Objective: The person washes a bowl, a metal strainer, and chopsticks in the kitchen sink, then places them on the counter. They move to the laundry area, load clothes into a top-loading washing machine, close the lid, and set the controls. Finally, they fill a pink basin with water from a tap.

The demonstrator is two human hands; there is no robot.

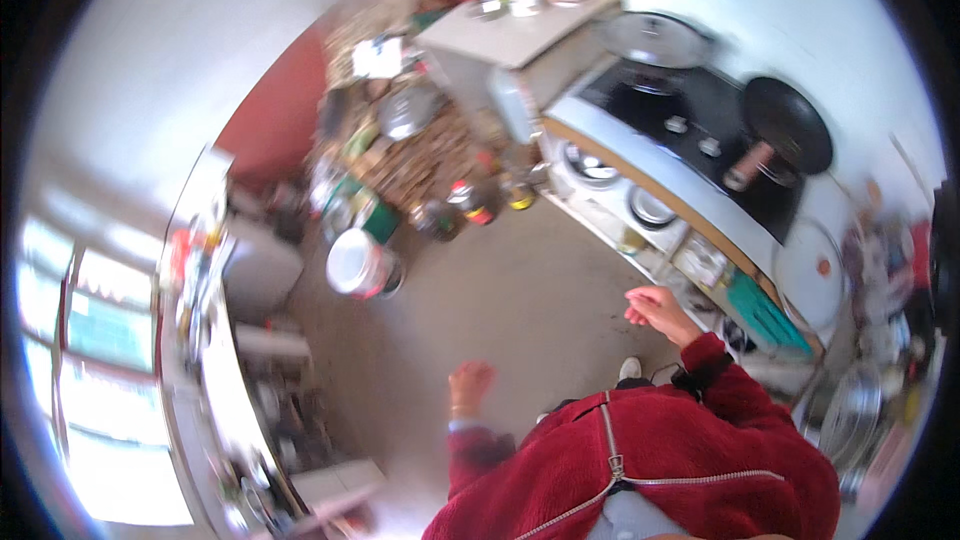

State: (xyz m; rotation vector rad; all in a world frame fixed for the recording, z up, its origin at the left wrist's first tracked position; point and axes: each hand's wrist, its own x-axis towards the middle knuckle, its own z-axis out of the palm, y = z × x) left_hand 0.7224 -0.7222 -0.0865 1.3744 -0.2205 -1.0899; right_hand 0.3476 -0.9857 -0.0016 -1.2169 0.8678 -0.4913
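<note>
My left hand (471,384) hangs over the bare concrete floor (510,307), blurred, with its fingers loosely bent. Nothing shows in it, and it touches nothing that I can see. Nearer the stove counter, my right hand (661,313) is held in the air with loosely curled fingers and no visible object. Close to it are the open shelf (660,259) under the counter and a teal cloth (765,311) hanging at the edge. On the black gas stove (697,112) rest a dark frying pan (787,124) and a lidded wok (656,37).
A white-lidded bucket (356,264) stands on the floor, with a red-capped bottle (471,202) and other bottles farther right. Behind lies stacked firewood (424,146). A cabinet (495,30) adjoins the stove. Along the left, a cluttered counter (217,360) runs below a window (112,345).
</note>
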